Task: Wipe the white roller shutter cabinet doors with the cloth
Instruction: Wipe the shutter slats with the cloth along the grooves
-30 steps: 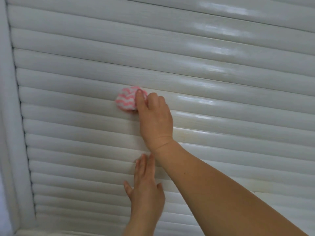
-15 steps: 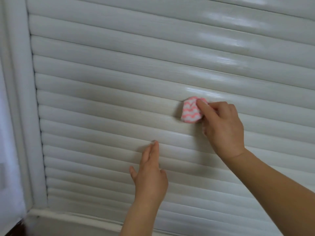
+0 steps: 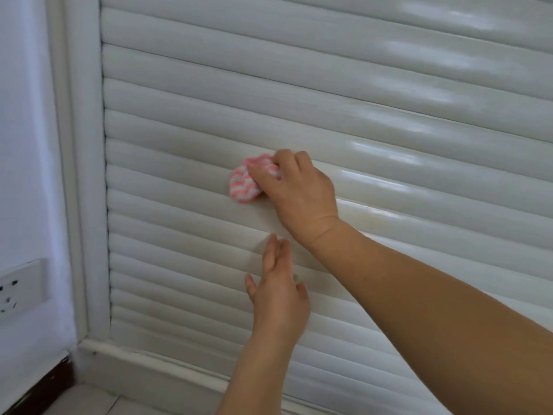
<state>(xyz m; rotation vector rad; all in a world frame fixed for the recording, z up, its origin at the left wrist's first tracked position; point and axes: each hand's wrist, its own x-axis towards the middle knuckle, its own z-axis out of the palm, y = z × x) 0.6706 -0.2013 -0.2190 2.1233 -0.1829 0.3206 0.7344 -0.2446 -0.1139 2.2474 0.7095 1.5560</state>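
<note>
The white roller shutter door (image 3: 389,94) fills most of the view, its glossy horizontal slats running left to right. My right hand (image 3: 296,190) grips a bunched pink-and-white zigzag cloth (image 3: 244,187) and presses it against a slat near the middle of the door. Below it, my left hand (image 3: 278,292) rests flat on the lower slats with straight fingers pointing up, just under my right wrist. Part of the cloth is hidden under my right fingers.
The door's white frame (image 3: 80,175) runs down the left side and along the bottom (image 3: 167,366). A white wall with a power socket (image 3: 21,286) lies to the left. A dark strip (image 3: 45,384) and light floor show at the bottom left.
My right hand has swept the cloth right and then back left along the slats. The view has shifted, showing more of the left frame, wall and socket. My left hand stays flat on the door.
</note>
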